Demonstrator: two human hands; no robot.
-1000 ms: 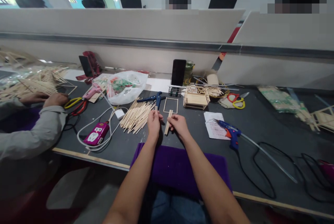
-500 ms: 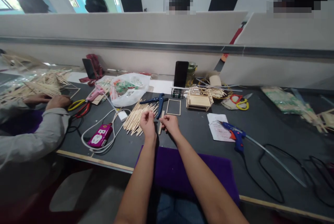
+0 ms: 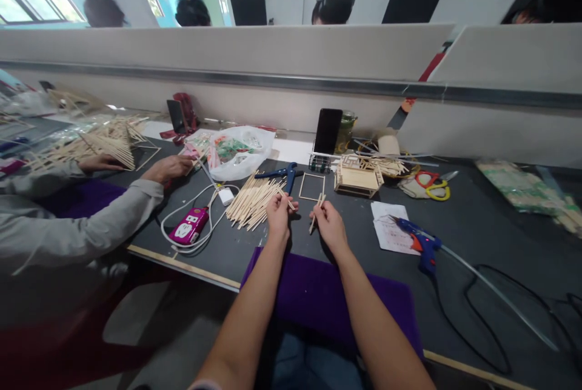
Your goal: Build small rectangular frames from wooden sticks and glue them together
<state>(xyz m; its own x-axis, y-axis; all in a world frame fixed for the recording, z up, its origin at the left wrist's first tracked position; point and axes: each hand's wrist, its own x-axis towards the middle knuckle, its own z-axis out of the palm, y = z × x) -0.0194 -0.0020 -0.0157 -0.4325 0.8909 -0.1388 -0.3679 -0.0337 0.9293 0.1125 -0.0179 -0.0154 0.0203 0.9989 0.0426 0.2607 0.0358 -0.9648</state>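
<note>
Between the fingers of my left hand [image 3: 278, 219] is a short wooden stick [image 3: 288, 201], held at a slant. My right hand [image 3: 331, 225] pinches a couple of wooden sticks [image 3: 313, 225] near the tabletop; their exact number is hard to make out. A loose pile of wooden sticks [image 3: 251, 205] lies just left of my left hand. Beyond my hands, a small rectangular stick frame [image 3: 301, 186] lies flat. A blue-handled cutter [image 3: 291, 175] rests beside it, partly behind my left hand. Farther back right stands a small wooden stick model [image 3: 359, 179].
A blue glue gun [image 3: 426, 245] lies on a white paper [image 3: 384, 229] at right, its black cord trailing. Scissors [image 3: 436, 188] lie behind. A phone [image 3: 328, 130] stands upright. A co-worker's hand [image 3: 170, 168] reaches in from the left, near a purple power bank [image 3: 191, 225].
My hands have moved apart; the right one has lifted sticks off the table and shifted right. The co-worker's hand has reached toward the pink glue gun. The camera view has turned slightly left.
</note>
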